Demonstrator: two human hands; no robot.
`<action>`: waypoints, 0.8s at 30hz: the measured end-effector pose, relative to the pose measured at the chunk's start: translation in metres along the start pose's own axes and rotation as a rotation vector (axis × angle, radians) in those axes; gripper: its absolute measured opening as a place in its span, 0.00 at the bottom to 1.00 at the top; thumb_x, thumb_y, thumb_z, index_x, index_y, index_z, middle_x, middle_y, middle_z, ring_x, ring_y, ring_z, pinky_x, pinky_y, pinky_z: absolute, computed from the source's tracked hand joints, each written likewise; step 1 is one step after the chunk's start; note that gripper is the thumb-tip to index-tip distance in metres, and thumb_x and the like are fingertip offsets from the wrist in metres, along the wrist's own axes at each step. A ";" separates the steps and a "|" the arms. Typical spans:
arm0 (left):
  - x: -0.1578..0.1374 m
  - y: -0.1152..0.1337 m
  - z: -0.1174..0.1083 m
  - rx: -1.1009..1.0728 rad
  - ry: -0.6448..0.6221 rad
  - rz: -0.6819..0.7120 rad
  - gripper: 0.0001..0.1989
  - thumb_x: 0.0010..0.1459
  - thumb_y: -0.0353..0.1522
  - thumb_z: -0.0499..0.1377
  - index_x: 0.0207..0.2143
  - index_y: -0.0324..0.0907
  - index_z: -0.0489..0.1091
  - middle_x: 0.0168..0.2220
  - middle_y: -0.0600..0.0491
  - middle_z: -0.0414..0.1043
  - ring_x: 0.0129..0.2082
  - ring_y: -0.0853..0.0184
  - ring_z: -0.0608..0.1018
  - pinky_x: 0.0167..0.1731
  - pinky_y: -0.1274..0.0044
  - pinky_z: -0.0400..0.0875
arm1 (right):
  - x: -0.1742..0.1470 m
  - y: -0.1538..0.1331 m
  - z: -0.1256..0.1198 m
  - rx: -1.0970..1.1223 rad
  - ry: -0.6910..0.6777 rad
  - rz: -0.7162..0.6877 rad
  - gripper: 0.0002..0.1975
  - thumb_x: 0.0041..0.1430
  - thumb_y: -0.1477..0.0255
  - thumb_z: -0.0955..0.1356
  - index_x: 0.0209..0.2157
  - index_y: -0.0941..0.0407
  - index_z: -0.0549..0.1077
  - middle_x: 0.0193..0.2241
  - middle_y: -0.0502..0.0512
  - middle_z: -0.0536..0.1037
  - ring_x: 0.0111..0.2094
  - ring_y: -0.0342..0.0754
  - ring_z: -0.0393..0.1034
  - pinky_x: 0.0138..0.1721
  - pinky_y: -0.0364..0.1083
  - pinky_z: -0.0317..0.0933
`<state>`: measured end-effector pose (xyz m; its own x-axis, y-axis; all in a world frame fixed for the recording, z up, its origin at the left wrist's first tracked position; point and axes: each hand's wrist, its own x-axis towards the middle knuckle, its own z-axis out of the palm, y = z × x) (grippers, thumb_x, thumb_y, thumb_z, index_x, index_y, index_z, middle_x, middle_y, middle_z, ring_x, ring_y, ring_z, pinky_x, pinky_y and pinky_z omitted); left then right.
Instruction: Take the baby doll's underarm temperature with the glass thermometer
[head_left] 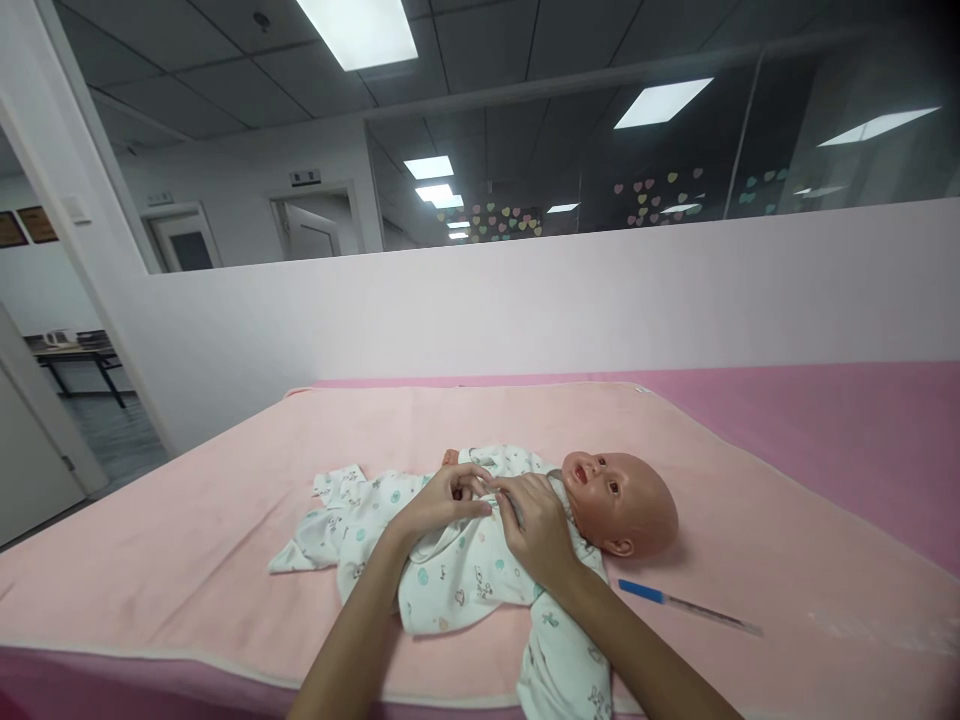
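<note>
A baby doll (634,505) lies on its back with its head to the right, dressed in a white patterned romper (457,580). Over the doll's chest, my left hand (442,500) has its fingers curled round to the thumb, pinching the front of the romper. Close beside it, my right hand (536,525) also grips the cloth, its fingers bent over the same spot. My hands partly cover the fabric between the fingertips. One doll hand (450,457) shows past my left hand. A sleeve (562,660) stretches toward me under my right forearm.
A pen with a blue cap (641,591) lies right of the doll on a peach blanket (210,540). Pink cloth (862,440) shows beneath the blanket. Behind stands a low white wall (525,310) with glass above. A doorway and a table (82,355) are at far left.
</note>
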<state>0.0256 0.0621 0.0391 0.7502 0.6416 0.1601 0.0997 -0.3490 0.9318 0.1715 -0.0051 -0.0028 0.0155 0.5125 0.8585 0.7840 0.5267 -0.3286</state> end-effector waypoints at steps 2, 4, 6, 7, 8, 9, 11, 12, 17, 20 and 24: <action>-0.001 0.001 0.001 -0.031 0.002 0.011 0.18 0.44 0.34 0.64 0.38 0.40 0.65 0.22 0.60 0.61 0.20 0.78 0.58 0.21 0.81 0.51 | 0.000 0.000 0.000 0.008 0.002 0.000 0.09 0.56 0.78 0.59 0.33 0.56 0.69 0.28 0.53 0.73 0.31 0.47 0.63 0.33 0.46 0.54; -0.002 0.003 0.001 -0.056 0.004 0.008 0.19 0.43 0.34 0.64 0.38 0.41 0.63 0.22 0.60 0.61 0.19 0.78 0.58 0.22 0.82 0.52 | 0.000 0.000 -0.001 0.011 0.000 -0.004 0.09 0.56 0.79 0.59 0.33 0.56 0.69 0.29 0.53 0.73 0.31 0.47 0.64 0.33 0.46 0.54; -0.002 0.004 0.001 -0.066 0.012 -0.010 0.20 0.42 0.35 0.65 0.37 0.41 0.62 0.22 0.60 0.62 0.19 0.78 0.58 0.22 0.82 0.53 | 0.001 -0.001 -0.002 0.012 -0.003 -0.006 0.08 0.56 0.79 0.60 0.33 0.56 0.69 0.29 0.53 0.73 0.31 0.47 0.64 0.33 0.46 0.54; -0.003 0.005 0.001 -0.065 0.015 -0.019 0.21 0.41 0.35 0.65 0.37 0.41 0.62 0.22 0.60 0.62 0.19 0.78 0.57 0.22 0.82 0.53 | 0.000 -0.001 -0.002 0.014 -0.004 -0.003 0.08 0.56 0.79 0.60 0.33 0.56 0.69 0.28 0.52 0.73 0.31 0.47 0.64 0.33 0.46 0.55; -0.003 0.005 0.001 -0.062 0.015 -0.026 0.21 0.41 0.35 0.66 0.37 0.42 0.63 0.22 0.60 0.63 0.18 0.78 0.56 0.22 0.82 0.52 | 0.000 -0.001 -0.002 0.018 -0.004 0.001 0.08 0.55 0.79 0.60 0.32 0.56 0.69 0.28 0.52 0.73 0.31 0.47 0.64 0.33 0.46 0.55; -0.003 0.005 0.001 -0.062 0.013 -0.028 0.21 0.41 0.34 0.66 0.37 0.42 0.63 0.23 0.60 0.64 0.18 0.78 0.56 0.21 0.82 0.52 | 0.000 -0.001 -0.003 0.022 -0.003 0.005 0.08 0.55 0.79 0.60 0.32 0.56 0.69 0.28 0.52 0.73 0.31 0.47 0.64 0.33 0.46 0.55; -0.004 0.005 0.000 -0.071 0.010 -0.020 0.20 0.41 0.34 0.66 0.37 0.41 0.64 0.23 0.59 0.65 0.19 0.78 0.57 0.22 0.82 0.52 | 0.000 -0.001 -0.003 0.027 -0.001 0.012 0.08 0.55 0.79 0.60 0.32 0.55 0.69 0.28 0.52 0.73 0.31 0.47 0.64 0.33 0.46 0.54; -0.004 0.004 0.000 -0.078 0.012 -0.014 0.20 0.41 0.35 0.66 0.36 0.41 0.64 0.23 0.59 0.66 0.20 0.77 0.58 0.23 0.81 0.52 | 0.000 -0.001 -0.003 0.027 0.000 0.015 0.08 0.55 0.79 0.60 0.32 0.55 0.69 0.28 0.52 0.73 0.31 0.47 0.64 0.34 0.46 0.54; -0.003 0.001 0.000 -0.086 0.028 -0.011 0.19 0.41 0.37 0.65 0.35 0.39 0.66 0.27 0.54 0.72 0.20 0.77 0.60 0.24 0.80 0.53 | 0.001 -0.001 -0.002 0.030 0.000 0.033 0.09 0.56 0.78 0.60 0.32 0.55 0.70 0.28 0.52 0.73 0.31 0.47 0.64 0.34 0.46 0.55; -0.003 0.001 -0.001 -0.083 0.019 -0.004 0.20 0.42 0.37 0.65 0.37 0.39 0.66 0.28 0.52 0.72 0.22 0.75 0.64 0.24 0.80 0.54 | 0.001 -0.001 -0.002 0.029 -0.001 0.048 0.08 0.56 0.78 0.60 0.30 0.55 0.69 0.27 0.52 0.73 0.31 0.47 0.64 0.33 0.45 0.54; -0.003 0.000 -0.002 -0.106 0.028 0.023 0.19 0.43 0.37 0.64 0.38 0.39 0.66 0.31 0.50 0.72 0.31 0.69 0.71 0.31 0.78 0.60 | 0.000 -0.001 -0.002 0.011 0.009 0.044 0.08 0.55 0.78 0.59 0.29 0.56 0.69 0.26 0.52 0.72 0.30 0.46 0.64 0.32 0.45 0.54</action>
<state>0.0225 0.0617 0.0389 0.7330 0.6532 0.1897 0.0114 -0.2906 0.9568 0.1716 -0.0066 -0.0014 0.0551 0.5291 0.8468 0.7754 0.5116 -0.3701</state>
